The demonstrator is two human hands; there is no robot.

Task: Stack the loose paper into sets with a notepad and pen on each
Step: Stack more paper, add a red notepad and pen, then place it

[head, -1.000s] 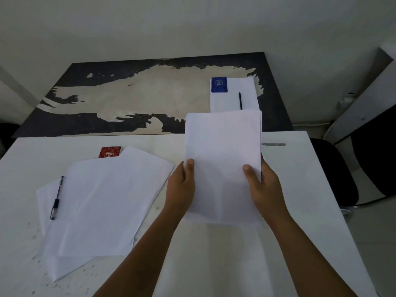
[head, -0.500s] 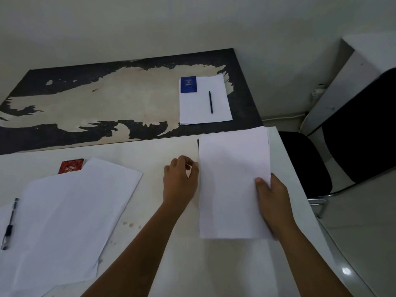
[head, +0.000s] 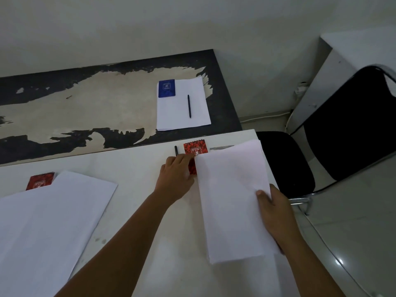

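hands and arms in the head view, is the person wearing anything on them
Nothing shows. The left hand and right hand are bare, with no gloves, rings, watch or bracelets in sight. Both forearms are uncovered to the frame's bottom edge, with no sleeve showing.

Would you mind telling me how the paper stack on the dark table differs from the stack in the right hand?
The far stack lies flat on the dark table, carrying a blue notepad and a pen. The held stack has neither on it, is gripped at its edge by the right hand, and overlaps a red notepad. Both are white, neatly squared sheets.
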